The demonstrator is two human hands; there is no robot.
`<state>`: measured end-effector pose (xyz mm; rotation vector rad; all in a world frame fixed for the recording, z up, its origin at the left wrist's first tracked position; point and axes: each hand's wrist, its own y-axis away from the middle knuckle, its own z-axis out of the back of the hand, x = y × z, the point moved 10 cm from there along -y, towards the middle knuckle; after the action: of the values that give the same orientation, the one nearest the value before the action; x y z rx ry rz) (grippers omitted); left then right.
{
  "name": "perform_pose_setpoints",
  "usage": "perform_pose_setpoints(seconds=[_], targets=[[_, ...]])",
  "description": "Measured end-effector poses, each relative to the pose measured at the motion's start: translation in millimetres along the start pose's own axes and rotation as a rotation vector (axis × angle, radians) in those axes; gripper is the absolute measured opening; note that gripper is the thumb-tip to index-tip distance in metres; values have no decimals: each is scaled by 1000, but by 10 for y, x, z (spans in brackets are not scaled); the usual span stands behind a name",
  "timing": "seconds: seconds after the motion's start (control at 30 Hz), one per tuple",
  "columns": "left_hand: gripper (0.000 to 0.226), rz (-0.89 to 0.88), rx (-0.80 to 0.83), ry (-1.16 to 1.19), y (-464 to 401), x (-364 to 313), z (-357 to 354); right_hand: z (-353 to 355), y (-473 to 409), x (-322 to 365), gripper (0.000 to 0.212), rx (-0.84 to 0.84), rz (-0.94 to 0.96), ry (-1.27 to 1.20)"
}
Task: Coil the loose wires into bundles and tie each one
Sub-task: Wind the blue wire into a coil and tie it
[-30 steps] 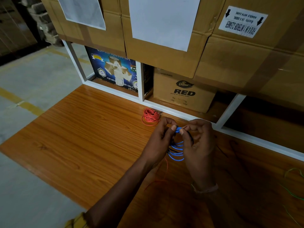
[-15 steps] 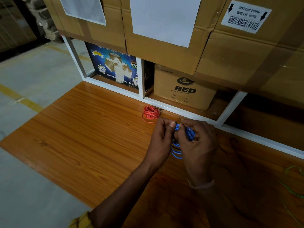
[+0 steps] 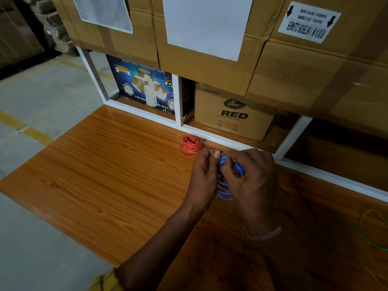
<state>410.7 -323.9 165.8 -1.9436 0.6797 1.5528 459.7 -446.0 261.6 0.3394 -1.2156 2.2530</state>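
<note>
Nearest the camera: a yellow sleeve edge (image 3: 109, 279) at the bottom of the view, left forearm running up from it across the wooden tabletop (image 3: 100, 171). A pale band (image 3: 265, 235) sits on the right wrist.

Loose green wire (image 3: 372, 244) lies on the tabletop at the right edge, well apart from the hands. A faint loose red strand shows on the wood under the forearms, too dim to trace.

Mid-tabletop: both hands meet over the blue wire coil (image 3: 225, 191). Left hand (image 3: 204, 173) pinches the top of the coil between thumb and fingertips. Right hand (image 3: 249, 175) has its fingers curled round the coil's upper loops, with blue showing between the fingers. The lower loops hang out below the two hands. A thin dark tie shows at the pinch point; cannot tell how it is wound. The hands cover most of the coil's top.

Just beyond the left hand: the red wire bundle (image 3: 191, 144), coiled, lying on the tabletop near the white shelf frame (image 3: 178, 101). A dark tie end pokes out on its right side.

Behind the frame, on the lower shelf: a blue tape carton (image 3: 144, 87) on the left and a brown "RED" carton (image 3: 233, 113) to its right. Above them are large cardboard boxes (image 3: 310, 70) with white paper sheets and a label. Grey floor (image 3: 37, 97) with a yellow line lies to the left.
</note>
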Motion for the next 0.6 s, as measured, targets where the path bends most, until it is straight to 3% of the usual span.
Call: perform_pose_setpoints(seconds=[0.6], targets=[[22,11,-36,33,5,-31,17,0,-56,-40,10,40,-20,-39]])
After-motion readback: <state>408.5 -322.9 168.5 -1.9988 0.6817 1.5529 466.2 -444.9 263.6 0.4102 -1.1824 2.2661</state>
